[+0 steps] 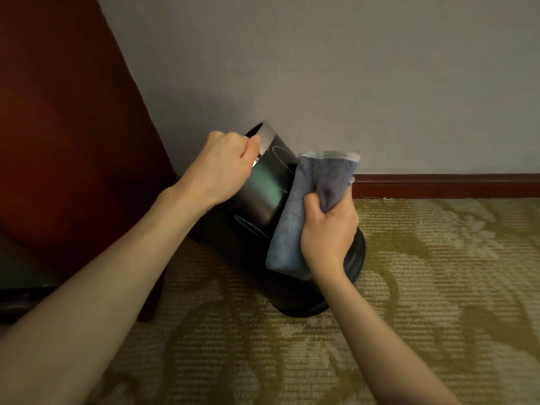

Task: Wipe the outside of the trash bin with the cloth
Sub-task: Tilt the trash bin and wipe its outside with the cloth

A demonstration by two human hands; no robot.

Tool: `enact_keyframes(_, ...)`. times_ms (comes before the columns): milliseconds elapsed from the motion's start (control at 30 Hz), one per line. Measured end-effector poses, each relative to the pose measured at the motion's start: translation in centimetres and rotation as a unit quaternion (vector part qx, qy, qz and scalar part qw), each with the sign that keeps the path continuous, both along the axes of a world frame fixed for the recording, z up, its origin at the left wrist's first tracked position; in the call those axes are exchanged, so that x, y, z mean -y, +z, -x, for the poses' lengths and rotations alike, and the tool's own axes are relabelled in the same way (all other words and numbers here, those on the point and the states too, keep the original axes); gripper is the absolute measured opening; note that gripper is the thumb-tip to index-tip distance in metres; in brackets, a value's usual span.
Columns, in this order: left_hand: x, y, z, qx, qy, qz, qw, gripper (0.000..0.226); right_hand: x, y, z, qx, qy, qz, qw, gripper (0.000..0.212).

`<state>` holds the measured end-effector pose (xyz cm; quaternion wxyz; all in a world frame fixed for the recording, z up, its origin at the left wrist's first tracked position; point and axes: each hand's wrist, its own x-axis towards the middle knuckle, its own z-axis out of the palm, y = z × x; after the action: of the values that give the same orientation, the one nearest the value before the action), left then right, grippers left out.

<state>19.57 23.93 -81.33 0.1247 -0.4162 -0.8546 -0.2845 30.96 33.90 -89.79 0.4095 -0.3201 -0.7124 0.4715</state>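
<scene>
A black round trash bin (257, 206) with a silver band at its rim is tilted over on the carpet, its mouth pointing up and to the left, its base low at the right. My left hand (225, 168) grips the rim at the top, thumb on the silver band. My right hand (328, 232) is closed on a folded grey-blue cloth (295, 217), which lies pressed against the bin's right side. The cloth covers part of the bin's wall.
A dark red wooden piece of furniture (67, 135) stands close on the left, touching or nearly touching the bin. The grey wall (350, 83) and a red-brown skirting board (444, 185) lie right behind. Patterned beige carpet (409, 302) spreads to the right and front.
</scene>
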Motion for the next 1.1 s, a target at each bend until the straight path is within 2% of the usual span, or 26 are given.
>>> enact_keyframes(167, 1.0, -0.4, 0.1, 0.002, -0.006, -0.019, 1.0, 0.053, -2.9, 1.8, 1.9, 0.079, 0.006, 0.036, 0.996, 0.039)
enact_keyframes(300, 2.2, -1.0, -0.2, -0.012, -0.022, -0.036, 0.999, 0.05, -4.9, 2.2, 3.3, 0.151, 0.033, 0.055, 0.986, 0.025)
enact_keyframes(400, 2.9, -1.4, -0.5, -0.02, -0.029, -0.041, 0.999, 0.05, -6.7, 2.2, 4.5, 0.212, 0.059, 0.075, 0.973, 0.038)
enact_keyframes(567, 3.1, -1.4, -1.3, -0.033, -0.045, -0.044, 0.997, 0.046, -8.5, 2.0, 5.2, 0.277, 0.084, 0.117, 0.95, 0.044)
enact_keyframes(833, 2.3, -0.9, -1.7, -0.041, -0.039, -0.023, 0.998, 0.046, -7.2, 1.9, 3.9, 0.246, 0.023, 0.087, 0.965, 0.046)
enact_keyframes(1100, 0.3, -0.2, 0.3, 0.004, 0.018, 0.006, 1.0, 0.051, -1.0, 2.8, 2.8, 0.079, -0.012, -0.055, 0.995, 0.039)
